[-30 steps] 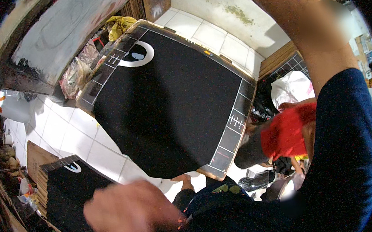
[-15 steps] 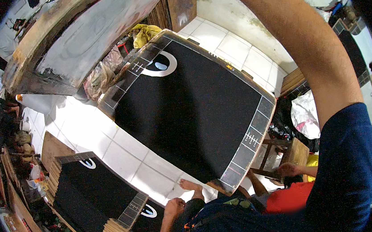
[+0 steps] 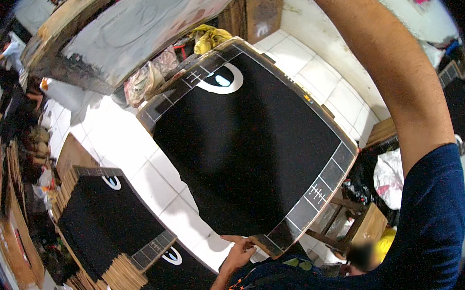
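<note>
A black cloth panel (image 3: 243,144) with a printed white and blue eye shape lies over a large board (image 3: 319,193), whose two ends show dark strips with white ruled marks. At the panel's near left corner, my left hand (image 3: 237,253) has its fingers on the cloth edge and appears to pinch it. That left edge bulges and waves away from the board. My right arm (image 3: 386,57) reaches up and across the far right, passing out of the top of the view, so the right hand is not seen.
To the left stand stacked boards (image 3: 125,278) with similar black panels. A large slanted screen frame (image 3: 138,36) fills the far left. A wooden stool (image 3: 358,228) is beneath the board's right end, near another person (image 3: 361,258). White floor tiles (image 3: 152,180) show between the stacks.
My left hand has moved up and right from beside the board to the cloth's near corner. The cloth's left edge has gone from straight to wavy. The whole view has shifted slightly.
</note>
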Tool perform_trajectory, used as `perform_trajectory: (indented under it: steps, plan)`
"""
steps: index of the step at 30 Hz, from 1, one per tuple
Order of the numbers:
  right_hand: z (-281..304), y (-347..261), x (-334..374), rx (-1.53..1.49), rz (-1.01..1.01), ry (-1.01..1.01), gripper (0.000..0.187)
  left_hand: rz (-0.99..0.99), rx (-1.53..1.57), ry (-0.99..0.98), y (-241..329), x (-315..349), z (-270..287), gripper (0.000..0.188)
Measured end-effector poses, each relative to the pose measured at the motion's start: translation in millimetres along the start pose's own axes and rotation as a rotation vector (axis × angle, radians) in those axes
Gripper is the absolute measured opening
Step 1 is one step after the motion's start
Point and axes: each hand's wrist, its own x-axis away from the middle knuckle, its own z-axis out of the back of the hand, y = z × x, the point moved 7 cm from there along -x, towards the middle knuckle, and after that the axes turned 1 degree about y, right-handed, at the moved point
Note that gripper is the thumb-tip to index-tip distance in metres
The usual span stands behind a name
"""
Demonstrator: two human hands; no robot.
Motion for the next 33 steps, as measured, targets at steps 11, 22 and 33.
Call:
perform_trajectory:
  steps: [11, 22, 33]
  plan:
    - [4.7, -7.9, 3.6, -0.127, -0.094, -0.024, 0.096, 0.387, 0.204, 1.072, 34.2, 21.0, -67.0, 0.066]
    - [19.4, -10.5, 14.6, -0.151, -0.113, -0.106, 0.095, 0.395, 0.039, 1.426, 56.4, 77.0, -101.5, 0.069]
    - [24.4, -10.2, 4.9, -0.155, -0.069, -0.156, 0.091, 0.456, 0.05, 1.439, 69.9, 42.5, -106.1, 0.071]
